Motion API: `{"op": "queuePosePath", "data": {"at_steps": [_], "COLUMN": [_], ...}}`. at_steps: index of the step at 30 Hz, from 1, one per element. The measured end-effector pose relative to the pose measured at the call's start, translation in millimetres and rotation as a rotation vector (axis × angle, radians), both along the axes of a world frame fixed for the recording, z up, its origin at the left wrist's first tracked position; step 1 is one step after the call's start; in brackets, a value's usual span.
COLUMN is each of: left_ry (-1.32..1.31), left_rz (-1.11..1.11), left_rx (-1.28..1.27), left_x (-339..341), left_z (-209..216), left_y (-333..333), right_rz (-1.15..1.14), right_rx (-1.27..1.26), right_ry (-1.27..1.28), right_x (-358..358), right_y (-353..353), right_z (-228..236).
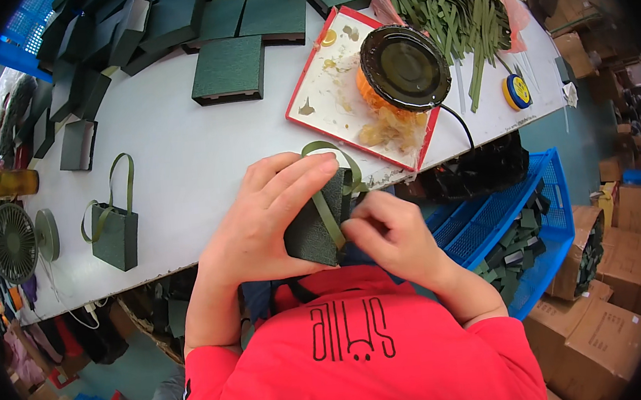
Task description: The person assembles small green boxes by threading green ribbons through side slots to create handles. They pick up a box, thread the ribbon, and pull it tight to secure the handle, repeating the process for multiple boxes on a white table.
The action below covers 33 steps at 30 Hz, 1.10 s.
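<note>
My left hand (pixel 268 212) is wrapped round a small dark green gift bag (pixel 313 235), thumb below and fingers over its top. An olive-green ribbon (pixel 327 218) runs across the bag and loops above it. At the bag's right side my right hand (pixel 396 231) is closed in a pinch, close to the ribbon; what lies between its fingertips is hidden. Left of my hands, a similar bag (pixel 114 235) stands on the white table (pixel 172 159) with two ribbon handles raised. A glue pot (pixel 405 67) with a dark round top and orange side sits ahead of my right hand.
Under the pot lies a glue-stained, red-edged board (pixel 324 70). Dark green boxes (pixel 225 70) crowd the table's far left. Cut ribbons (pixel 449 13) fill a pink bag at the far right, near a blue-yellow round tin (pixel 515 91). A fan (pixel 13 240) stands left; a blue crate (pixel 558 210) sits right.
</note>
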<state>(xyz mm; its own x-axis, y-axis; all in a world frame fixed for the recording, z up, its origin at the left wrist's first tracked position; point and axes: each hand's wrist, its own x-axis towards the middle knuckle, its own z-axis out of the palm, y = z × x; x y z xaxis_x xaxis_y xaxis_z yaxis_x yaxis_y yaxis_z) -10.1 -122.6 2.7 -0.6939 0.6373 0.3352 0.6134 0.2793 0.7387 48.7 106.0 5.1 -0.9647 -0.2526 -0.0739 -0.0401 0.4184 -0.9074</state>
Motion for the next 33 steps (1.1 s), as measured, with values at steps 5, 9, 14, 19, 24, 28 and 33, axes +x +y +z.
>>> {"op": "queuePosePath", "data": {"at_steps": [5,9,14,19,24,28,33], "left_ry": [0.078,0.019,0.017,0.012,0.159,0.315,0.211], "left_rz": [0.043,0.131,0.153,0.175,0.557,0.985,1.281], "left_rx": [-0.029,-0.019,0.084,0.096,-0.123,-0.308,-0.725], "left_x": [0.8,-0.3,-0.9,0.7,13.2,30.4,49.9], "left_z": [0.6,-1.6,-5.0,-3.9,8.2,22.3,11.1], "left_y": [4.8,-5.1,-12.7,-21.2,-61.4,-114.8,-177.9], "right_rz": [-0.083,-0.454,-0.644,-0.44,-0.325,-0.506,-0.446], "right_rx": [-0.096,-0.227,-0.527,-0.627,-0.695,-0.542,-0.549], "right_ry": [0.021,0.348,0.494,0.454,0.381,0.282,0.271], "right_x": [-0.2,-0.8,-5.7,-0.4,3.7,1.4,0.8], "right_y": [-4.9,23.7,44.0,27.0,24.3,24.8,27.7], "right_z": [-8.3,-15.5,-10.4,-12.4,-23.7,-22.6,-25.4]}}
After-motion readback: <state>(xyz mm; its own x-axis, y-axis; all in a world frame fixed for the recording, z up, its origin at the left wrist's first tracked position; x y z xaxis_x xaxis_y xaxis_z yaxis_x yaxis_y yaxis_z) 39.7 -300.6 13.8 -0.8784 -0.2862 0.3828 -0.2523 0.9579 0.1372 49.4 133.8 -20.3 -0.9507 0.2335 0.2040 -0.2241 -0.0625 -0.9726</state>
